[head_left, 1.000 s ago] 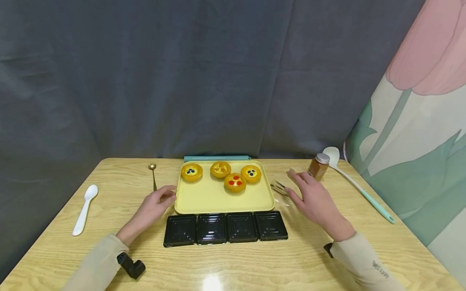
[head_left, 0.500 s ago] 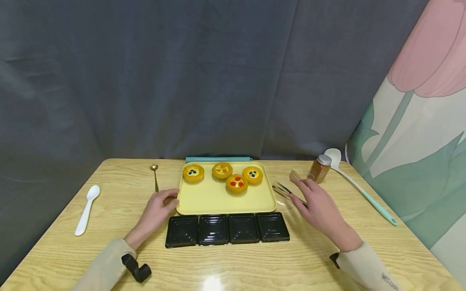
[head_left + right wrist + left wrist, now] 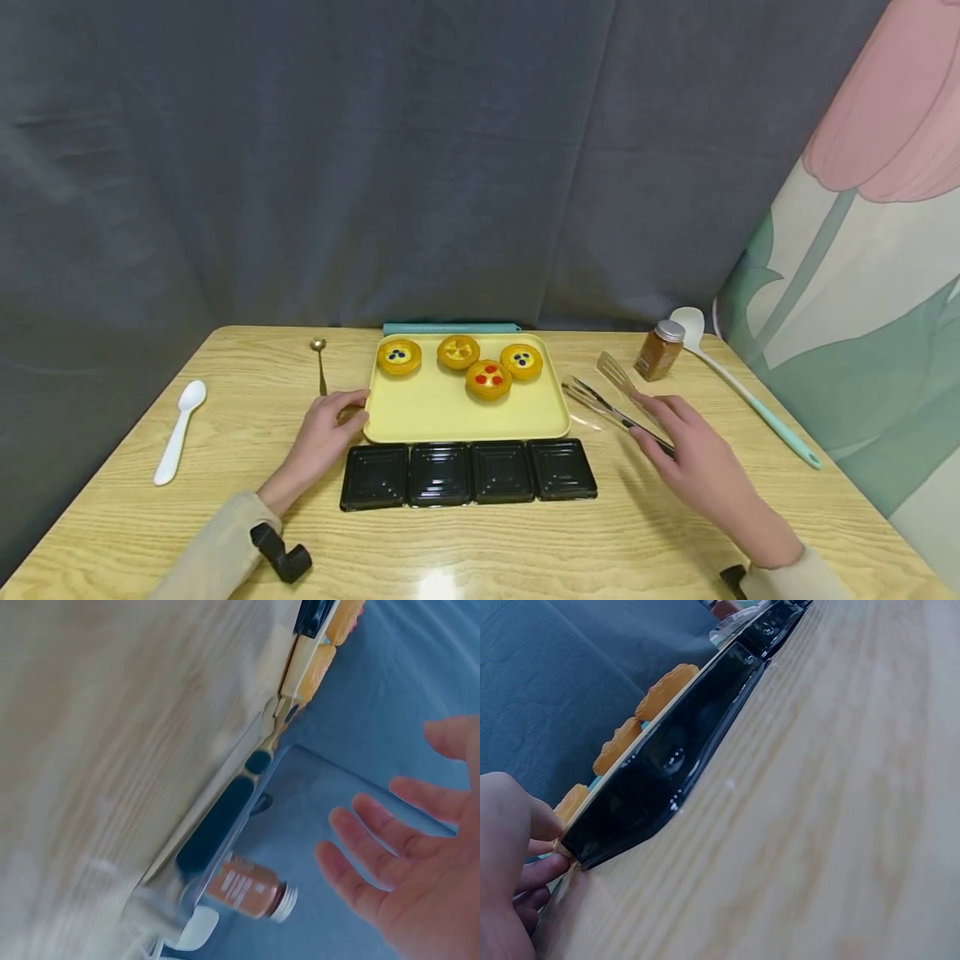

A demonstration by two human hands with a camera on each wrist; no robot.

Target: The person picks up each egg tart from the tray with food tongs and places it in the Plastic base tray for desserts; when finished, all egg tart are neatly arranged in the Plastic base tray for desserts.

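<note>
Left hand (image 3: 324, 427), fingers loosely bent, touches left rim of pale-yellow rectangular tray (image 3: 435, 415), gripping nothing. Four round golden tarts (image 3: 488, 380) on tray. Right of tray: silver-and-black metal tongs (image 3: 619, 414), right hand (image 3: 699, 457) over them, fingers spread, empty.

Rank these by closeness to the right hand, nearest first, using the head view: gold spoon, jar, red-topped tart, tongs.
1. Tongs: by the right hand.
2. Jar: beyond it, toward the back.
3. Red-topped tart: left, on the tray.
4. Gold spoon: left of the tray.
</note>
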